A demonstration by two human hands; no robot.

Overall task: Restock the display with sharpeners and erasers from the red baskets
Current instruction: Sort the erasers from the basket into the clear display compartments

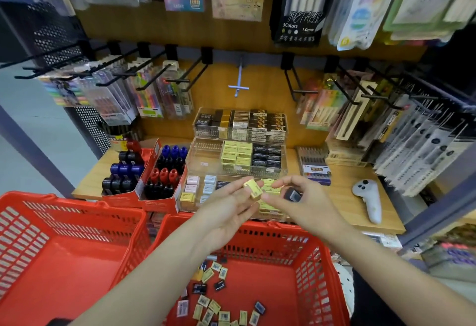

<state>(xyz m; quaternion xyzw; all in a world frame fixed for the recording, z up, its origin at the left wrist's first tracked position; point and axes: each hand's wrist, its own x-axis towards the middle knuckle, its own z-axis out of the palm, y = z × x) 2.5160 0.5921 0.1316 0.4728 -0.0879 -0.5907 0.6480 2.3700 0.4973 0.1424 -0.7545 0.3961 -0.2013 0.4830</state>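
Right now, above the right red basket [316,269], both hands are hovering before the clear display [206,160]; the left hand [229,204] is pinching a yellow eraser [253,188], the right hand [306,200] curling round a dark one [292,193]: best slotted flat among matching colours.

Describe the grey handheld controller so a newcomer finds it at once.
Start at the wooden shelf under the hanging pen packs. Right of the clear tiered display lies the grey controller, alone on bare wood; it is curved and buttoned, unlike the boxed stock around it.
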